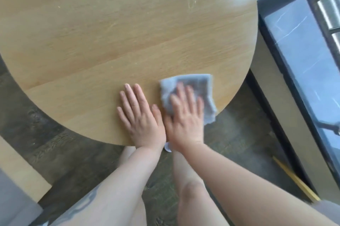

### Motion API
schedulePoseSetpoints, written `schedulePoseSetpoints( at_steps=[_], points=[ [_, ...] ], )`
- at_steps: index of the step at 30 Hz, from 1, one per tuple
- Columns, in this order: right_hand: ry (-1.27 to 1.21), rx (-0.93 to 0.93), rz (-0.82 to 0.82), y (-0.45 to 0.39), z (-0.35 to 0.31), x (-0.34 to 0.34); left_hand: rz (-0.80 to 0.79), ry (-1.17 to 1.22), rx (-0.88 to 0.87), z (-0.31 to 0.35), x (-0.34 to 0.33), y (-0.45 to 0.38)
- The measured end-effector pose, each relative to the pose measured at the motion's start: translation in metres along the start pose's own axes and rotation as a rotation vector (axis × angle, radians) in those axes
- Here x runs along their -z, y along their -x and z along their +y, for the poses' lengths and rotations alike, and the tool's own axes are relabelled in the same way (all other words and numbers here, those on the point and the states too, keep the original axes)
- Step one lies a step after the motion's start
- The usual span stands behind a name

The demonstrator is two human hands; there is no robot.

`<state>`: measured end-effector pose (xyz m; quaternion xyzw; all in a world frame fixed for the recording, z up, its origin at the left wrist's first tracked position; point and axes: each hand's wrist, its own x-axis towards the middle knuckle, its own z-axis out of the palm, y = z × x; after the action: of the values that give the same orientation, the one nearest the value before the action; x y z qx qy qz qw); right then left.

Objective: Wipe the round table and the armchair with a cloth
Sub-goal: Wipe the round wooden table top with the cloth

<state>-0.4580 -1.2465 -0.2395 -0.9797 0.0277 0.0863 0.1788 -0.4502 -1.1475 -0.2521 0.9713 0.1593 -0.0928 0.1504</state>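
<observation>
The round table (pixel 114 29) fills most of the view, a pale wood-grain top, hard and flat; it looks stiff and steady enough to take a firm downward press without shifting, though its base is hidden, so that is a judgement only. Pale specks and streaks sit on the table's far side, well away from the hands, so most of the top appears not yet wiped. On the table's near edge lies the left hand (pixel 140 115), flat with fingers spread and holding nothing, likely bracing. Just beside it, wrists nearly touching, the right hand (pixel 185 117) lies flat with fingers spread on the cloth (pixel 191 87), pressing it to the table's near right rim rather than pinching it. The cloth is a small grey-blue rag, folded or bunched, soft and limp; one corner hangs off the table's edge. It should weigh almost nothing and slide easily on the smooth wood, so the best hold is a broad palm on its middle, keeping the loose corner tucked in so it does not drag or roll up. The armchair cannot be identified with certainty from here.
</observation>
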Motion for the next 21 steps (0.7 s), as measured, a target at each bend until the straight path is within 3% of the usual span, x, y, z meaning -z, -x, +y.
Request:
schedulePoseSetpoints(
  at_steps=[2,3,4,7,8,9,12,13,15,17,18,19,21],
  points=[
    [0.069,0.374,-0.137,0.015,0.026,0.007,-0.004,-0.029,0.072,0.012,-0.007,0.005],
    [0.122,0.476,-0.182,0.012,0.056,0.018,-0.01,-0.042,0.076,0.013,-0.01,0.006],
    [0.17,0.46,-0.184,0.003,0.079,0.028,-0.013,-0.049,0.064,0.013,-0.011,0.006],
    [0.17,-0.041,-0.048,-0.028,0.085,0.038,-0.001,-0.061,0.088,0.016,-0.014,0.006],
    [0.156,-0.099,-0.046,-0.027,0.067,0.031,0.013,-0.058,0.117,0.018,-0.015,0.006],
    [0.132,0.012,-0.088,-0.015,0.051,0.023,0.023,-0.06,0.136,0.02,-0.016,0.007],
    [0.209,0.662,-0.293,0.013,0.083,0.029,0.011,-0.08,0.107,0.018,-0.016,0.008],
    [0.232,0.698,-0.281,0.004,0.107,0.037,0.005,-0.07,0.1,0.017,-0.015,0.008],
    [0.211,0.419,-0.167,-0.022,0.124,0.048,0.022,-0.056,0.11,0.02,-0.015,0.007],
    [0.103,-0.081,-0.063,-0.036,0.092,0.041,0.044,-0.047,0.139,0.023,-0.017,0.005],
    [0.087,-0.167,-0.061,-0.031,0.07,0.033,0.051,-0.048,0.146,0.023,-0.018,0.006],
    [0.069,-0.074,-0.074,-0.019,0.054,0.023,0.058,-0.057,0.144,0.021,-0.019,0.006],
    [0.155,0.505,-0.206,0.006,0.062,0.02,0.059,-0.074,0.13,0.017,-0.02,0.009]
  ],
)
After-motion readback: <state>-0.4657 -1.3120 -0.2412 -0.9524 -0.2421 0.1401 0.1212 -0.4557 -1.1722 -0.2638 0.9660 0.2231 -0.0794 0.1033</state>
